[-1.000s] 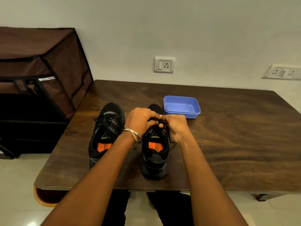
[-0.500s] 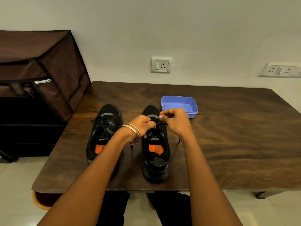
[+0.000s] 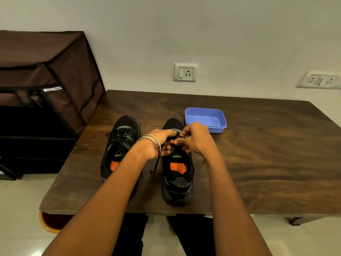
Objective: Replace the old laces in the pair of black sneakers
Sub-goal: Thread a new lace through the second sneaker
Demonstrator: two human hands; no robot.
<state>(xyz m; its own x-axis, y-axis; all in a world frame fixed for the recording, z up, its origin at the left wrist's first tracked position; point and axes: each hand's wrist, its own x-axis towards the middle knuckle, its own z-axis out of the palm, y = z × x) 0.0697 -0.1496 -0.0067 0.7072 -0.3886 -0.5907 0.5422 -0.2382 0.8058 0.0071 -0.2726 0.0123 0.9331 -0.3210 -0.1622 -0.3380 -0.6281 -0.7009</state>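
Sneakers are seen from the head camera, set side by side on a dark wooden table [image 3: 258, 163], toes pointing to 12 o'clock. The left sneaker [image 3: 118, 145] is laced, with its orange insole visible. The right sneaker [image 3: 177, 178] stands near it at 3 o'clock, heel towards the viewer. Over its tongue both hands are brought together. A black lace [image 3: 170, 139] is pinched by the curled fingers of the left hand [image 3: 160, 143], and the same lace is pinched by the right hand [image 3: 193, 139], fingers bent round it. One lace end is seen hanging at 6 o'clock from the left hand, between the two sneakers. Bangles [image 3: 155, 143] are worn on the left wrist and a ring on a right finger. A blue plastic box [image 3: 205, 120] is placed just beside the right sneaker's toe, at 1 o'clock. A brown fabric cabinet [image 3: 46, 80] is seen at 9 o'clock from the table.
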